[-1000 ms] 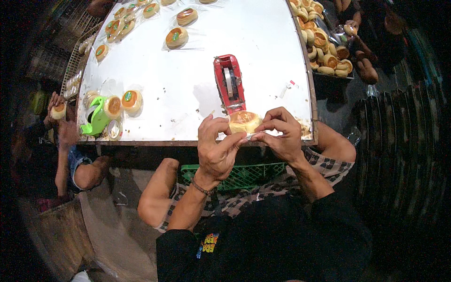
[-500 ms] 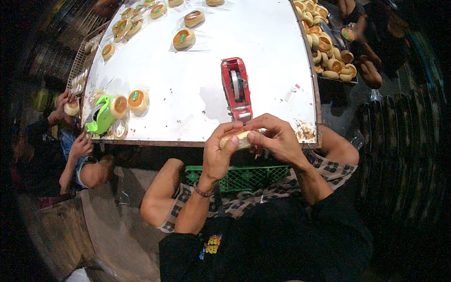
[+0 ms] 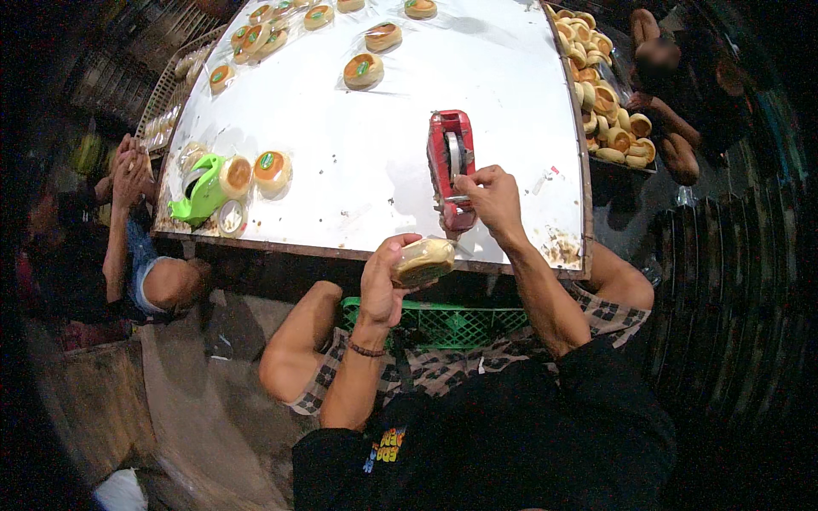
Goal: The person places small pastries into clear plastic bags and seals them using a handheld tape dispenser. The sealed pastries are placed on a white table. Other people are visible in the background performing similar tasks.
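Note:
My left hand (image 3: 383, 285) grips a round golden bun (image 3: 426, 261) in clear plastic wrap, tilted on its side just off the table's front edge. Ahead of it, a red tape dispenser (image 3: 440, 157) lies on the white tabletop with its roll upright inside. My right hand (image 3: 494, 203) is over the dispenser's near end, thumb and forefinger pinched at the tape (image 3: 454, 157); the strip between the fingertips is too thin to make out clearly.
At the table's left stand a green tape dispenser (image 3: 201, 189), a tape roll (image 3: 231, 218) and wrapped buns (image 3: 273, 174). More wrapped buns (image 3: 364, 71) lie farther back. A heaped tray of buns (image 3: 607, 102) flanks the right edge, and people sit on both sides. Below is a green crate (image 3: 452, 328).
My right hand has left the bun and moved forward to the red dispenser. The left hand alone now holds the bun, turned more onto its edge. The view has shifted slightly.

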`<move>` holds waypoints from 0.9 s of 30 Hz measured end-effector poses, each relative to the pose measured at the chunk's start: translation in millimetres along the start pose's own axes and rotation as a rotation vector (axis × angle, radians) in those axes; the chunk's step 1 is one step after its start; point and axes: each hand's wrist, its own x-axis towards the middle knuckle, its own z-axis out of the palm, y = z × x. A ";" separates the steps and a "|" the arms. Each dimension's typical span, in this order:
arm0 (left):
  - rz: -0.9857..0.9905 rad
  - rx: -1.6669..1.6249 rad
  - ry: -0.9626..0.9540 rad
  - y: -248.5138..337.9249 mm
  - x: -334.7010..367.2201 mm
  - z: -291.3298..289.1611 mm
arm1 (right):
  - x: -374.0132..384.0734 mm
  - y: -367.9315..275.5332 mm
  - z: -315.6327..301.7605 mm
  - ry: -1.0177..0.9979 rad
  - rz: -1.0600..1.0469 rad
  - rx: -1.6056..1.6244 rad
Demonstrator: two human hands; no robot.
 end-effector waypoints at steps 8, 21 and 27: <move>0.056 0.010 0.067 7.1 -1.8 -16.0 | -52.2 35.9 -16.7 0.061 -0.238 -0.090; 0.222 0.257 0.036 26.1 17.7 0.5 | -80.8 22.8 -52.6 -0.231 -0.161 0.122; 0.351 0.510 0.014 34.1 14.9 34.3 | -95.4 -40.6 -45.1 -0.526 -0.385 0.477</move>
